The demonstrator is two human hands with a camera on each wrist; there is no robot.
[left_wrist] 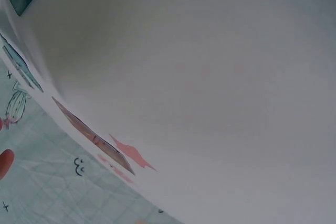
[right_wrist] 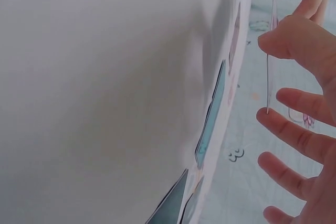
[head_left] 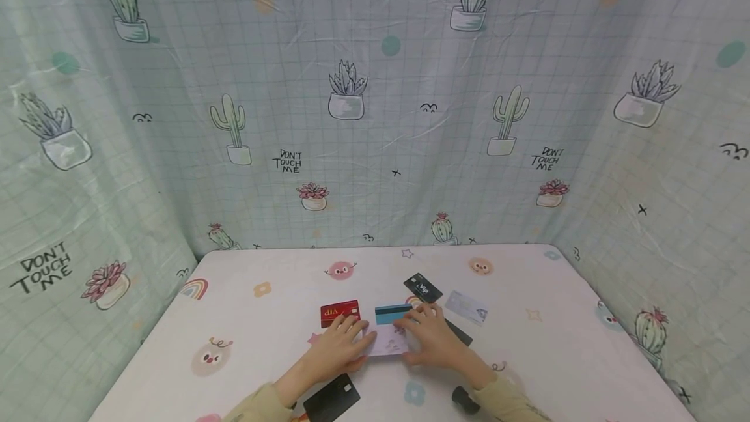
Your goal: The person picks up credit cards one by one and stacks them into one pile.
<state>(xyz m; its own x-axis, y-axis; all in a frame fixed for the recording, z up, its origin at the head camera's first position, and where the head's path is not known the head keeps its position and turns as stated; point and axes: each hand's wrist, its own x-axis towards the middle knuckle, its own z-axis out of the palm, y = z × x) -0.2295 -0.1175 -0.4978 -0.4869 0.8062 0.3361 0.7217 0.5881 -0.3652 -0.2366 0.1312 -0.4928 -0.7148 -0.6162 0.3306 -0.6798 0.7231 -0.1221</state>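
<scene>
Both hands hold a pale lavender card (head_left: 388, 342) raised over the table. My left hand (head_left: 340, 346) pinches its left side, and my right hand (head_left: 436, 338) grips its right side between thumb and fingers. In the right wrist view the card (right_wrist: 270, 74) shows edge-on beside the right hand (right_wrist: 310, 124), other fingers spread. The left wrist view catches only fingertips (left_wrist: 5, 162). Just beyond the held card lies a blue card with a dark stripe (head_left: 391, 312). A red VIP card (head_left: 338, 310) lies beyond the left hand.
Beyond the right hand lie a black VIP card (head_left: 423, 287) and a pale silver card (head_left: 467, 307). A dark card (head_left: 459, 333) is partly hidden by that hand. A black card (head_left: 331, 399) lies near the left wrist, a small black object (head_left: 465, 400) by the right forearm.
</scene>
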